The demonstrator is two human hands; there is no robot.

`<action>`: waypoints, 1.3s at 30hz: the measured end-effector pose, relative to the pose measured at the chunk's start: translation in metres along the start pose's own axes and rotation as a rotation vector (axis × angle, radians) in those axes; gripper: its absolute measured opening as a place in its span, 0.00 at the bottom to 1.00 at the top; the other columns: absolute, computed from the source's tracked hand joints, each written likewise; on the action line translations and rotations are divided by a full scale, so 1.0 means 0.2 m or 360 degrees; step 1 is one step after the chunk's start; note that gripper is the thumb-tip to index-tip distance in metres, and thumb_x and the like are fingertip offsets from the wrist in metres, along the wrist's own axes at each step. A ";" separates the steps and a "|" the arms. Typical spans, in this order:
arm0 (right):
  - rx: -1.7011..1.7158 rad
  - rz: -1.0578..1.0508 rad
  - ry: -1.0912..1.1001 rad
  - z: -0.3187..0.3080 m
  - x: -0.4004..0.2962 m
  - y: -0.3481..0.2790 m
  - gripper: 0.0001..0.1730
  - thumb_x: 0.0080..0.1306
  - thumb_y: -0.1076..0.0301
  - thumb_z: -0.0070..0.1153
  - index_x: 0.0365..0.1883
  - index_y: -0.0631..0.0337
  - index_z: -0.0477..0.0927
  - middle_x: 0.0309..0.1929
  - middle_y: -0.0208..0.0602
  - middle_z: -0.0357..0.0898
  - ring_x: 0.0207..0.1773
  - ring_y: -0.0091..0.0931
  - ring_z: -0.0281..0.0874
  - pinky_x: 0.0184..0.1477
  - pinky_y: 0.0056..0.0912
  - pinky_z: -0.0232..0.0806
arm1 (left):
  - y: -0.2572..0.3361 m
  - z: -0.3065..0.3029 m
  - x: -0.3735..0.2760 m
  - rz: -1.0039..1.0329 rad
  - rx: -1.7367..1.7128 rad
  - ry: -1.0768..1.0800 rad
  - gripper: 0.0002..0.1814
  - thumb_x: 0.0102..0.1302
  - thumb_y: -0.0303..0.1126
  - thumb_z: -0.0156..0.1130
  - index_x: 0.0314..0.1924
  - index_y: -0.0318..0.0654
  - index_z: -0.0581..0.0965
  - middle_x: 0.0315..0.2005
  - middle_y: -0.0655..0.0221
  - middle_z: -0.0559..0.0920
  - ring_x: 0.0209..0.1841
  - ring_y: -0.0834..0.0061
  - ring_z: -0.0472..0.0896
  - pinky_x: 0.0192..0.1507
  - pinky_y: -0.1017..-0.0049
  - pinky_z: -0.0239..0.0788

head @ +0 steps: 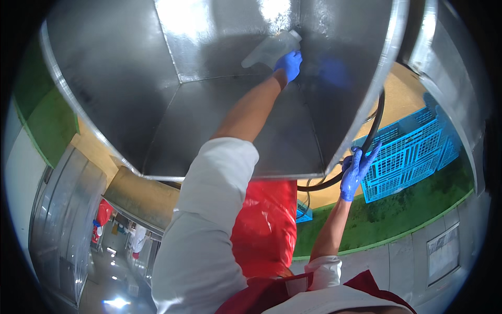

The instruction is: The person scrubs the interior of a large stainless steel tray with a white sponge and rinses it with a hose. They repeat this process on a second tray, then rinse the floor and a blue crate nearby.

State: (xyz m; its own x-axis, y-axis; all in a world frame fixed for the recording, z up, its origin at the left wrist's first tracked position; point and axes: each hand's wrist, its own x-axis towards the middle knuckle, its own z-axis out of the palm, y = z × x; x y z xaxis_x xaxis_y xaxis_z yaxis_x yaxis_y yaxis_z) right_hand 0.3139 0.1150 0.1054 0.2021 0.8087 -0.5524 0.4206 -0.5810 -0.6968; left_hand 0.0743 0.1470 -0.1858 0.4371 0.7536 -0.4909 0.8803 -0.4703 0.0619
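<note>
My left hand [289, 66], in a blue glove, reaches deep into a large steel vat [235, 114]. It grips a translucent plastic tool [266, 51], possibly a scoop or scraper, with a broad pale body and a whitish end. The tool lies close against the vat's inner wall; I cannot tell whether it touches. Outside the vat, beside its right rim, is my right hand [354, 172], also blue-gloved. Its visible fingers are spread, and a black hose [374, 125] passes behind them. Whether this hand touches the hose or the rim is unclear.
Blue plastic crates [404, 153] stand to the right, past the hose. A red plastic apron [266, 227] hangs below the vat's front edge. At the lower left are a steel door [62, 223] and a distant person in white [138, 237]. Another steel surface [451, 62] curves at upper right.
</note>
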 end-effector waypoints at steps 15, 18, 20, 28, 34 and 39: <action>-0.0141 -0.0137 0.0150 -0.03 0.04 0.45 0.26 0.75 0.57 0.34 0.57 0.70 0.72 0.52 0.43 0.76 0.53 0.30 0.73 0.58 0.35 0.64 | -0.78 0.63 -0.82 -0.0433 -0.0552 0.0293 0.13 0.56 0.27 0.57 0.43 0.39 0.78 0.40 0.59 0.79 0.49 0.57 0.76 0.55 0.63 0.67; -0.0328 -0.0278 0.0063 -0.03 0.05 0.45 0.25 0.77 0.56 0.33 0.54 0.67 0.74 0.52 0.40 0.74 0.54 0.29 0.71 0.58 0.36 0.63 | -0.84 0.74 -1.29 -0.0708 -0.0379 0.0146 0.14 0.57 0.27 0.57 0.45 0.46 0.79 0.40 0.63 0.80 0.49 0.67 0.77 0.60 0.64 0.63; -0.0281 -0.0167 0.0062 0.06 0.04 0.33 0.27 0.76 0.56 0.33 0.57 0.71 0.72 0.53 0.44 0.77 0.53 0.31 0.73 0.57 0.35 0.64 | -0.72 0.79 -1.33 -0.0888 -0.0467 -0.0501 0.13 0.57 0.26 0.56 0.42 0.47 0.80 0.39 0.63 0.80 0.49 0.65 0.77 0.63 0.61 0.60; -0.0826 -0.0695 -0.0159 0.02 0.06 0.32 0.18 0.72 0.65 0.43 0.54 0.67 0.73 0.52 0.44 0.72 0.55 0.34 0.68 0.58 0.41 0.61 | 0.15 0.88 -0.32 -0.0994 -0.0878 0.0043 0.11 0.54 0.31 0.62 0.39 0.47 0.82 0.36 0.64 0.81 0.45 0.63 0.80 0.50 0.64 0.68; -0.0250 -0.0205 0.0070 0.09 0.03 0.31 0.27 0.75 0.58 0.34 0.57 0.75 0.71 0.55 0.53 0.75 0.56 0.39 0.73 0.60 0.40 0.61 | -0.01 0.55 -0.37 -0.0675 -0.1183 0.0155 0.13 0.46 0.26 0.65 0.35 0.42 0.80 0.33 0.62 0.81 0.45 0.57 0.77 0.47 0.65 0.67; 0.0052 -0.0183 -0.0202 0.12 0.15 0.28 0.23 0.75 0.61 0.37 0.55 0.72 0.74 0.53 0.42 0.76 0.54 0.30 0.73 0.59 0.36 0.63 | -0.07 0.08 -0.81 -0.0305 -0.1969 0.0347 0.14 0.44 0.18 0.65 0.34 0.39 0.80 0.36 0.56 0.80 0.41 0.52 0.75 0.47 0.60 0.66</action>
State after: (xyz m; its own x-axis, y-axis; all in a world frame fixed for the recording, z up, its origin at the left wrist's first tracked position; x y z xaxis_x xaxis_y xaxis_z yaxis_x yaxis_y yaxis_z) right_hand 0.3221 0.1044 0.0391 0.0400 0.8530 -0.5204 0.4053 -0.4899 -0.7718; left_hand -0.0119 0.0243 -0.1218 0.2016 0.8767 -0.4367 0.4650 0.3067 0.8305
